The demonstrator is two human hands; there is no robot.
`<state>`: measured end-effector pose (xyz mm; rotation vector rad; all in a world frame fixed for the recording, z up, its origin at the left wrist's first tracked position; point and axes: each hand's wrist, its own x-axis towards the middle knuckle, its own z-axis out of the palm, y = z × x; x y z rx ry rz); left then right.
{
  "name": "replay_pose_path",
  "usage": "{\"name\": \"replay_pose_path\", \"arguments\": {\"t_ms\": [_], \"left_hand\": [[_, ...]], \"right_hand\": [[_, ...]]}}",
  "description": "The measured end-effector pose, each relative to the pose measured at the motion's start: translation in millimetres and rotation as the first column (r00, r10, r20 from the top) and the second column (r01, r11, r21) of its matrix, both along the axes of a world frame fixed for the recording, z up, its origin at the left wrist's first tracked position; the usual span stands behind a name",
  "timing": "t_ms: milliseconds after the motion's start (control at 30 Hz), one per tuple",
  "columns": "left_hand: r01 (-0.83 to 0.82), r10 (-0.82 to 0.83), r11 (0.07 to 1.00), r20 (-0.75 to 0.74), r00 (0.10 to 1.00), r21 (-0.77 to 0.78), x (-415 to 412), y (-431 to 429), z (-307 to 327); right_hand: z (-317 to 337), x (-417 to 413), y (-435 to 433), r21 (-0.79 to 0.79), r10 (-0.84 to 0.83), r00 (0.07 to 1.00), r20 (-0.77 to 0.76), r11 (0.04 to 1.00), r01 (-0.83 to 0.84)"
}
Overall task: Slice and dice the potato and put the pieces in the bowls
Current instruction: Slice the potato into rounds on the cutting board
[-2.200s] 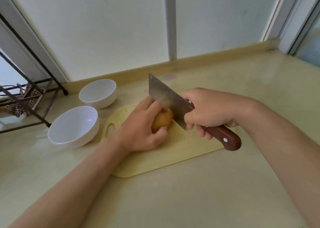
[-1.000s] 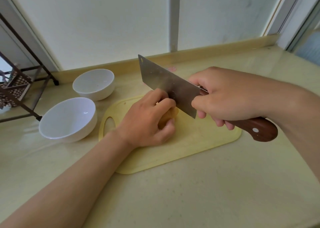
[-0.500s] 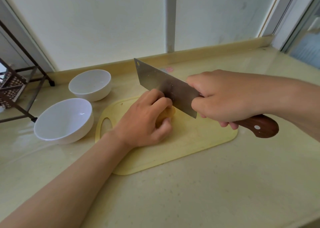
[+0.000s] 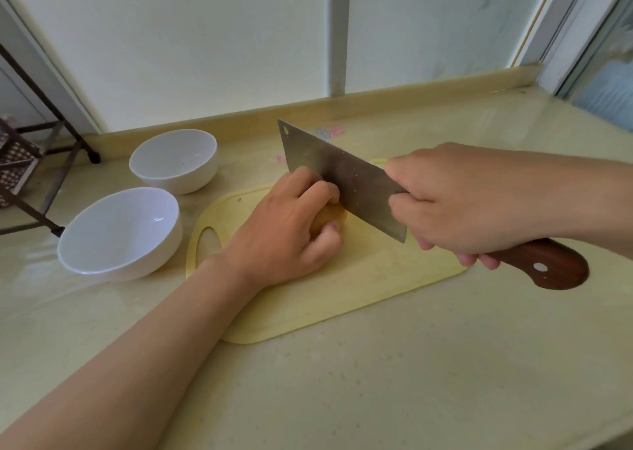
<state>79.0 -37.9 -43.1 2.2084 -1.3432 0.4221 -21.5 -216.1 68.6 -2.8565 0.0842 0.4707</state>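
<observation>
Head view: our left hand (image 4: 287, 230) curls round the brown, rounded potato (image 4: 330, 215) on the yellow plastic cutting board (image 4: 359, 278). Our right hand (image 4: 455, 203) clamps the cleaver (image 4: 342, 175) near its glossy wooden handle, broad steel blade just beside the left knuckles. Risk, we judge: the potato rolls, or a fingertip strays under the edge. Smooth white near bowl (image 4: 120, 233) and far bowl (image 4: 173, 160) sit empty, left of the board.

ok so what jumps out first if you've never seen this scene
The big steel cleaver at centre, gripped by the right hand, its blade right beside the left hand that holds a brown potato on the yellow cutting board. Left of the board stand two empty white bowls, a near bowl and a far bowl.
</observation>
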Motion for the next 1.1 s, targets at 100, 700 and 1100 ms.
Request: {"name": "replay_pose_path", "arguments": {"t_ms": [100,700,1100], "left_hand": [[0.007,-0.007,1.0,0.041,0.999,0.009,-1.0,-1.2,-0.5],[0.012,-0.008,0.996,0.054,0.999,-0.084,-3.3,6.3,-2.6],[0.013,-0.004,0.995,0.087,0.996,-0.102,-0.5,4.3,-4.5]], "right_hand": [[-20.5,8.5,7.5,0.043,-0.016,1.0,-0.005,0.999,0.016],[-12.7,15.2,6.4,0.199,-0.07,0.986,0.153,0.979,0.039],[-1.5,5.1,8.7,0.187,-0.083,0.982,0.171,0.981,0.05]]}}
